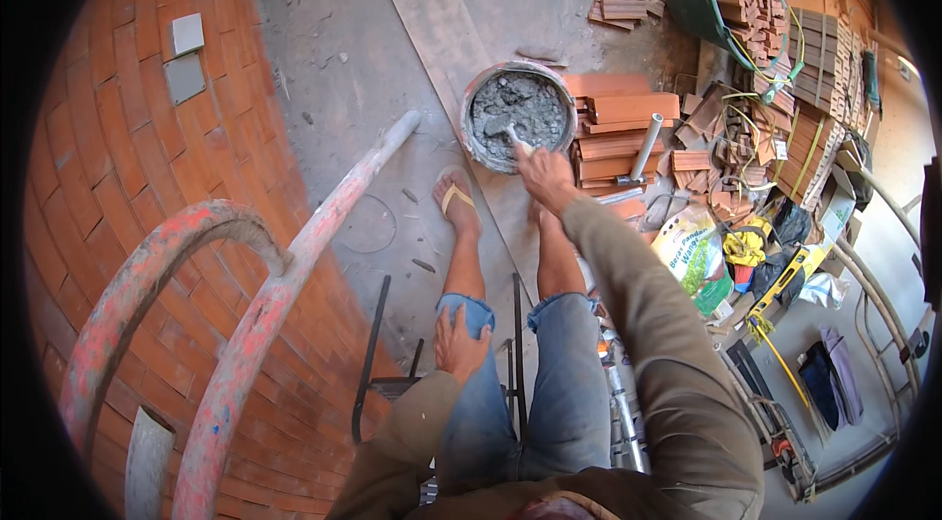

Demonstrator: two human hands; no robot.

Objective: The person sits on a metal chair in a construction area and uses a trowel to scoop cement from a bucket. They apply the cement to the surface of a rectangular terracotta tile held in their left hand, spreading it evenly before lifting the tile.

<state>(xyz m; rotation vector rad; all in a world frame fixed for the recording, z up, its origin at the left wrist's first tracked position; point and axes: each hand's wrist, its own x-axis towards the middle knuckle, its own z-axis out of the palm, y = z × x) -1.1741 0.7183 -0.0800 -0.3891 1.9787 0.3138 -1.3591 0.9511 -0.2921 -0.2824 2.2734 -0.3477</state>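
My right hand (548,177) reaches down to a round bucket (475,153) and is closed round the handle of a trowel (515,137). The trowel's lower end sits in wet grey mortar (505,106), and its blade is mostly hidden there. Lumpy mortar fills much of the bucket, whose rim is smeared with it. On my left knee lies my left hand (459,343), fingers spread over the torn hem of the jeans, holding nothing.
Stacked orange bricks (618,113) stand just right of the bucket, with a hammer (646,149) on them. Farther right are a green bucket (695,5) of brick pieces, a printed sack (687,250) and a yellow level (785,277). Paint-worn metal tubing (294,265) crosses the left, before a brick wall (147,157).
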